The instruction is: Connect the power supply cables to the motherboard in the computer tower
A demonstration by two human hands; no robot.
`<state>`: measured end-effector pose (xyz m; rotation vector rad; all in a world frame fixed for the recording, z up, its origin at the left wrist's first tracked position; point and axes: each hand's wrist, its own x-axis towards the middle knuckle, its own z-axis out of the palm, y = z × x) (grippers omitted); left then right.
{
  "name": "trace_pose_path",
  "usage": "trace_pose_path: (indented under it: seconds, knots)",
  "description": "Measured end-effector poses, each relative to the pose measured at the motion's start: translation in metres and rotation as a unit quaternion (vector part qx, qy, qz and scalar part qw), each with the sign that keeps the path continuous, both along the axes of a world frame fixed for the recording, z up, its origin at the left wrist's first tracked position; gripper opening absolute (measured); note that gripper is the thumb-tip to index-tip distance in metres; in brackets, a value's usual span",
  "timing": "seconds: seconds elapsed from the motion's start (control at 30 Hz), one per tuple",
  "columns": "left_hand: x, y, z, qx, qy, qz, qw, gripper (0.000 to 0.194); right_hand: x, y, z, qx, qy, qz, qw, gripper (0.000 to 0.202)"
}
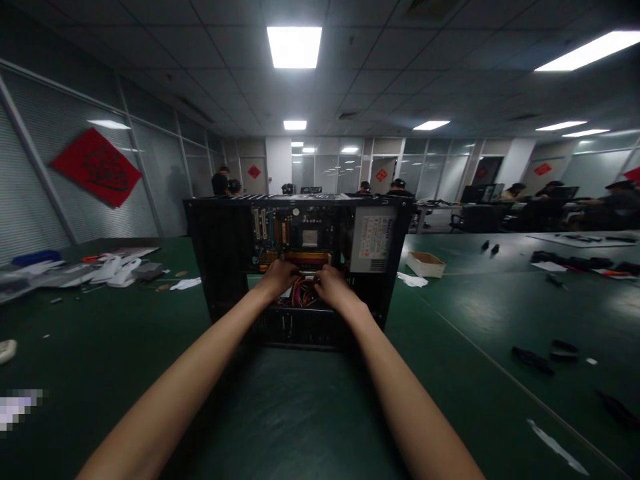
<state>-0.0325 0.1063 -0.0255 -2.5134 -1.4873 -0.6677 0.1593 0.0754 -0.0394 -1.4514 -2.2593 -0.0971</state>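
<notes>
A black computer case [295, 328] stands in front of me with its side open. Inside it are a motherboard [320, 223], a power supply [373, 237] at the upper right and a bundle of coloured cables [303, 293]. My left hand [277, 280] is curled at the left end of the yellow-orange memory slots [305, 257]. At the right end of those slots, my right hand [334, 287] has its fingers bent together. Both sets of fingertips are small and dark here, so what they grip cannot be made out. The cables lie just below and between the hands.
On the green table [300, 407], a small open box [425, 264] sits right of the case. White plastic bags [117, 270] and a blue tray [36, 257] lie at the left. Dark parts [533, 360] are scattered rightward. Several people sit at desks farther back.
</notes>
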Motion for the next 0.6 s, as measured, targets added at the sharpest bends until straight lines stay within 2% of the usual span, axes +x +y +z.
trace_pose_path:
  seconds: [0.27,0.6]
  knots:
    - [0.002,0.003,-0.002,-0.034,0.002,0.017,0.999,0.023,0.000,-0.013,0.009,0.005,-0.017,0.004,1.000,0.023]
    - [0.003,-0.002,-0.001,-0.050,-0.012,0.030,0.998,0.024,-0.002,-0.005,0.005,-0.001,-0.028,0.005,1.000,0.024]
